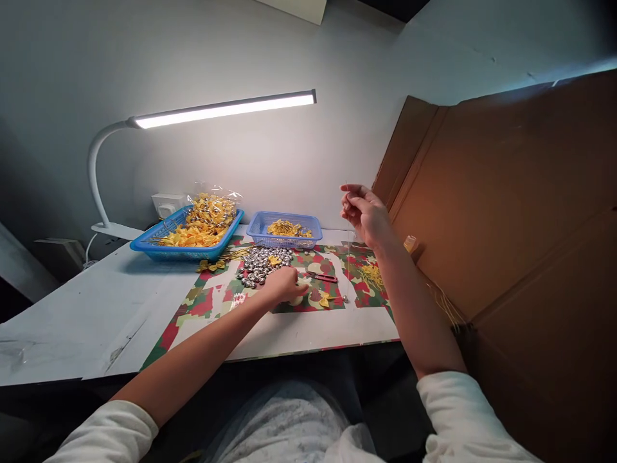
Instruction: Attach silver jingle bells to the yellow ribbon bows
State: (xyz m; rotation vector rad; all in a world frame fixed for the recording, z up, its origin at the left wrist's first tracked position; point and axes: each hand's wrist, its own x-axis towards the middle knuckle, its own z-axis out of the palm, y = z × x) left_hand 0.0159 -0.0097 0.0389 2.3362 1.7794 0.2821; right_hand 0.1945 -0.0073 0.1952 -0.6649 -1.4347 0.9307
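Observation:
My right hand [367, 215] is raised above the table, its fingertips pinched on a thin upright needle [346, 184]. A fine thread [349, 263] runs down from it toward a small silvery bead [346, 298] at the table. Beside that bead lies a yellow ribbon bow [325, 299] with a stem. Low over the patterned mat is my left hand [286, 286], thumb stretched out and the other fingers mostly hidden; nothing shows in it. Just beyond it spreads a pile of silvery bells or beads [260, 262], with a yellow piece on top.
Red-handled thread snips [322, 277] lie right of my left hand. Behind stand a blue basket [139, 245] heaped with yellow bows and a smaller basket [284, 217] of yellow pieces. Yellow strands [371, 275] lie at right, near a cardboard wall [506, 193]. A lamp [226, 109] reaches overhead.

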